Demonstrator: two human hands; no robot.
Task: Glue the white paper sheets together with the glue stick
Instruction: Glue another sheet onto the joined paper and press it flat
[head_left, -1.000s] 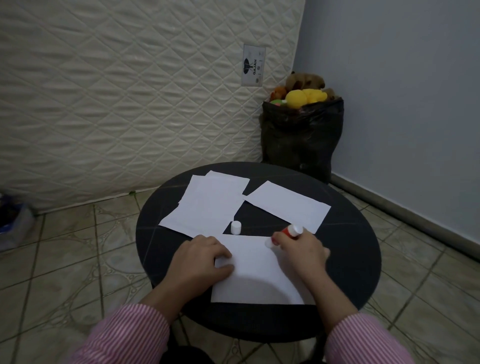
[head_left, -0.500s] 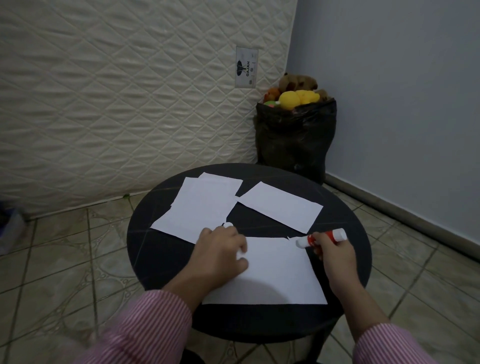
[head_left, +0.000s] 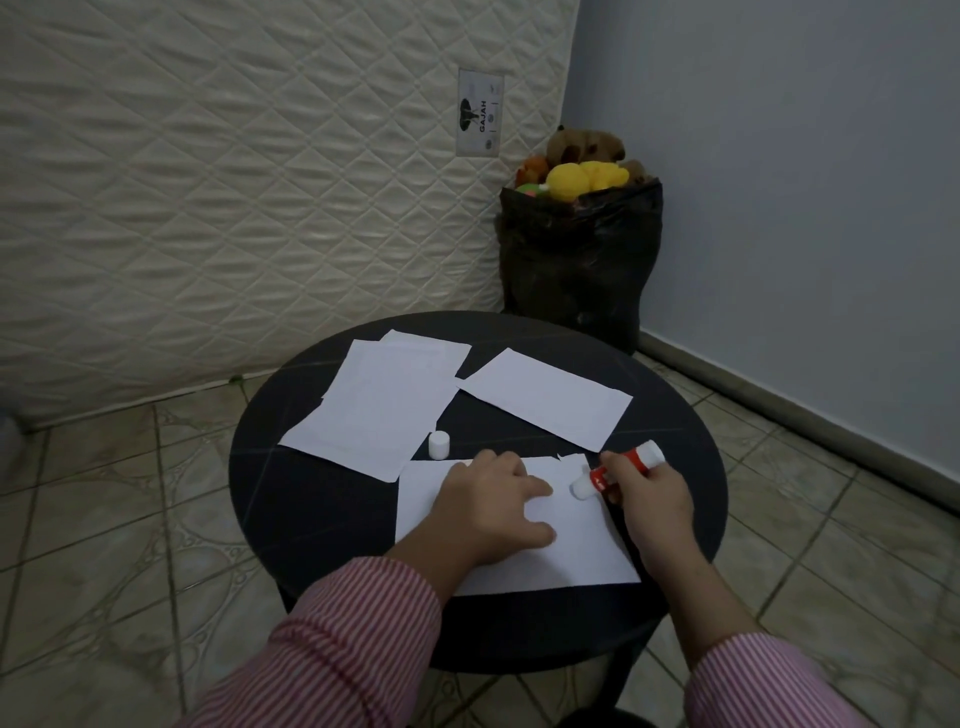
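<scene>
My right hand (head_left: 649, 493) has its fingers pinched around the red-and-white glue stick (head_left: 618, 469), tip down on the near white paper sheet (head_left: 566, 551) at its far right corner. My left hand (head_left: 493, 506) lies flat on that sheet, fingers spread. The small white cap (head_left: 438, 445) stands just beyond — on the round black surface (head_left: 311, 499).

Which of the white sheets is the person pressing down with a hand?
The nearest sheet: the left hand lies flat on it. The stack and the far right sheet lie untouched.
</scene>
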